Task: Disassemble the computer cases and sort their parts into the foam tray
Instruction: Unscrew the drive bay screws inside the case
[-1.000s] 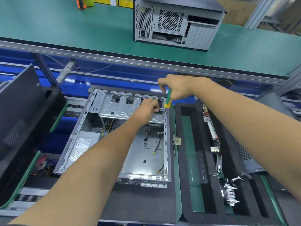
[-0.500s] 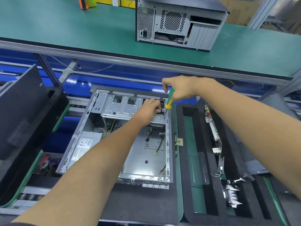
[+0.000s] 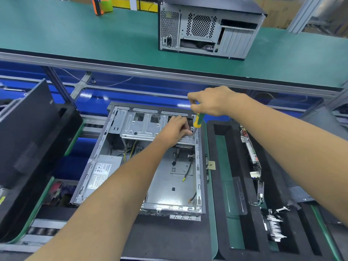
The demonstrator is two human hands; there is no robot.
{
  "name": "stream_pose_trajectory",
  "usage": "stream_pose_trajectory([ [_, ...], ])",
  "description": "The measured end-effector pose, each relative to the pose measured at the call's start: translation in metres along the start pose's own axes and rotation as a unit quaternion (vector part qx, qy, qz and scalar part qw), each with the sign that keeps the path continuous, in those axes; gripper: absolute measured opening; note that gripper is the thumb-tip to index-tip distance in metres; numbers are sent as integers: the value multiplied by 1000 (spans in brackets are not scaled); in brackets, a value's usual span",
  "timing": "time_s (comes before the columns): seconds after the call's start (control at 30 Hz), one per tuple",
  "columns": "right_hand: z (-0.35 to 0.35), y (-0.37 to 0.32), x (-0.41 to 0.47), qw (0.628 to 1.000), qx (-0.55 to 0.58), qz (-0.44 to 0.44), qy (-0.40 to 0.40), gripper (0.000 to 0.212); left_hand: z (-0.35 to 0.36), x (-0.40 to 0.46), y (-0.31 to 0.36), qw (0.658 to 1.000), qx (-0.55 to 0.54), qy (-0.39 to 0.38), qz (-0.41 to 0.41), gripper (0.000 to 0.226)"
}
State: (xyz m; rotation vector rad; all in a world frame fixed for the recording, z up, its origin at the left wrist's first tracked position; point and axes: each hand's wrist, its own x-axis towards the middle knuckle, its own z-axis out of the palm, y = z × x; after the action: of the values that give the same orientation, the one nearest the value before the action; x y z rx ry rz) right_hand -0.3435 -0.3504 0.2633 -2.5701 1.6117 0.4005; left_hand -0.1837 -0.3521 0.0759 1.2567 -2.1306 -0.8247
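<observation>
- On the near black mat: the open computer case lies on its side, interior up. The power supply sits in its near-left corner, loose cables trail across the bare floor panel, and the motherboard is gone.
- Just right of the case: the foam tray, with a circuit board standing in a far slot and a finned heatsink in a nearer one. Judged from this, sorting is well along.
- Mid-case, at the far end: the left hand rests on the drive cage, fingers curled against its right edge near the screw point. Whether they pinch anything cannot be told.
- Above it: the right hand grips the screwdriver, fingers wrapped round the green-and-yellow handle, tip down at the cage's right corner.
- Change over the last second: hands and driver hold the same spot; only the view has shifted slightly. Reading: the cage screw is being worked and the cage is not yet free.
- Left flank: a dark side panel leans upright.
- Far shelf: a second computer case stands closed, awaiting teardown.
</observation>
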Motion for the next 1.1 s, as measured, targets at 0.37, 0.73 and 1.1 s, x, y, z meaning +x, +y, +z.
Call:
stream_pose_trajectory([
  [0.37,-1,5,5,1000,-8,20,-13,23,-4,-1,-2,999,-39,12,-24,16],
  [0.73,-6,-8,2,999,41,14,-27,16,-13,-5,3,996,-70,-48,-33,16],
  [1.1,0,-23,-11,998,19,56,6,24,-14,-6,0,998,-27,-52,37,13],
])
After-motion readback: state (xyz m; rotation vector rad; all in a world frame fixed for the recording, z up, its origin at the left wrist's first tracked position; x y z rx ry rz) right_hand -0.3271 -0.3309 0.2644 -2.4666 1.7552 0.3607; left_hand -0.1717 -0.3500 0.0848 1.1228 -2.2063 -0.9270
